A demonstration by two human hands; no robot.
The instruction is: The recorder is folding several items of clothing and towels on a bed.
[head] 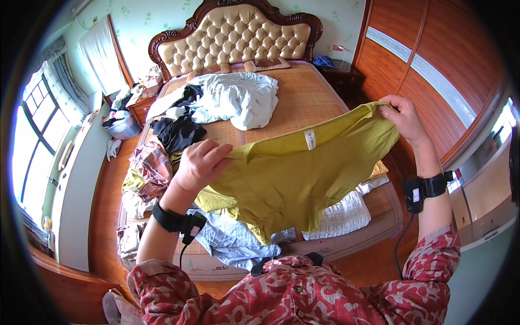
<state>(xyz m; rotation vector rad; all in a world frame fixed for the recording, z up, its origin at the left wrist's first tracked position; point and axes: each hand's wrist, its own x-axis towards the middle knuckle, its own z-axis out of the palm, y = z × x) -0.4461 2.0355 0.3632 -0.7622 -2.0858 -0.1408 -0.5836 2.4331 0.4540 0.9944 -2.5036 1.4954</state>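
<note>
A yellow-green cloth garment [284, 178], seemingly shorts or pants, hangs stretched between my hands above the near end of the bed. My left hand [203, 162] grips one end of its waistband, and my right hand [404, 115] pinches the other end, held higher. A white label [310, 139] with writing shows inside the waistband. The gathered lower edges droop over a light blue garment [235, 239] and a folded white cloth [341, 215] on the bed. The garment hides part of the bed behind it.
The bed mat [308, 93] bears a white bundle of cloth [243, 97], black clothing [178, 132] and a plaid shirt [152, 166]. A tufted headboard [235, 36] stands behind. Wardrobe doors [443, 81] are at right; a plastic tub [122, 125] sits on the floor at left.
</note>
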